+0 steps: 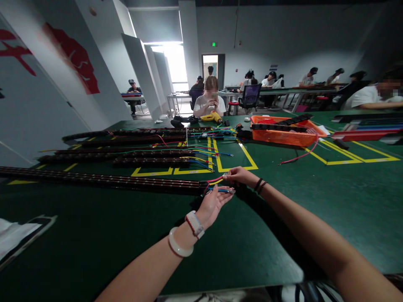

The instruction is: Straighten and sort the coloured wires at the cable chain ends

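Wire-end work on the green table, both hands busy just off the right end of the long dark bundle, which lies flat, nearest of the bundles to the person. Right hand: thumb and fingertips together, looks clamped on the metal tip of the red wire. Left hand: palm turned up, fingers stretched, blue wire lying along them with the thumb by it; can't tell from here if it's really pinched. Yellow wire sits between the two, just under the red one. Hands near each other, not touching. Step in hand, my read: sorting or checking the loose wire ends, one lead singled out by the right while the left supports the blue. Next move would call for a light fingertip hold close to the tip, the blue lead kept apart, and no tug on the bundle end. Beyond lie more dark bundles with coloured leads, also pointing right; orange basket farther off to the right, yellow heat gun near the co-worker opposite.
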`<action>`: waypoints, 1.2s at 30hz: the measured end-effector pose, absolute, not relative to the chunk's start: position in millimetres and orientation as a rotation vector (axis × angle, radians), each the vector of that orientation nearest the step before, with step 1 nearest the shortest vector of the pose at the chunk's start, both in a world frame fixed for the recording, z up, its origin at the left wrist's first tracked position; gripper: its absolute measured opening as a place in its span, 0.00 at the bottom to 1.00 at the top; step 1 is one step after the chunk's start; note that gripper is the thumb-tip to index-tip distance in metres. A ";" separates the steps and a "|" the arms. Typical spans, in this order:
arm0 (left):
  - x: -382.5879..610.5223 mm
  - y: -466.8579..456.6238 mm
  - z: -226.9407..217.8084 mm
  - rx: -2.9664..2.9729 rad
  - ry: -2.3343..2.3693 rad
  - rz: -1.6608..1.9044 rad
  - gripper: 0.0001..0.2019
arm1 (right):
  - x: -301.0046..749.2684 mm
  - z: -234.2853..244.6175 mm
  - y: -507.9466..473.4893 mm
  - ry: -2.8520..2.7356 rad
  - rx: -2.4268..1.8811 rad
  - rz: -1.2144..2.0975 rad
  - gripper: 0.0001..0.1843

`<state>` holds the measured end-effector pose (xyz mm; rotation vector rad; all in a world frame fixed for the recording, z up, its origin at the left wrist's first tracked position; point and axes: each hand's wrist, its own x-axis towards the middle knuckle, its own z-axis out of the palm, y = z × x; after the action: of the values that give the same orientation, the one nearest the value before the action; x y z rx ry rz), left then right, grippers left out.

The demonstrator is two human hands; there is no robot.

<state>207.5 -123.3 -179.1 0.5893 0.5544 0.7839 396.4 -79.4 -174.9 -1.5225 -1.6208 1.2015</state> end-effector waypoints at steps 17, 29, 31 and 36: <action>207.1 -121.8 -176.7 0.580 0.603 0.749 0.14 | 382.6 -117.6 -116.7 -2.180 -1.850 1.227 0.29; 197.3 -130.3 -174.4 0.897 0.524 0.508 0.17 | 386.5 -141.1 -105.0 -2.094 -1.885 1.232 0.25; 197.9 -131.9 -175.5 0.988 0.505 0.490 0.16 | 384.7 -147.6 -104.1 -2.096 -1.906 1.216 0.26; 199.7 -132.5 -176.9 1.051 0.512 0.470 0.15 | 383.5 -148.0 -105.6 -2.099 -1.911 1.227 0.27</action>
<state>199.7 -132.5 -176.9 1.0507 0.5115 0.4705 383.5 -105.6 -148.0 -1.9111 -2.0994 1.2267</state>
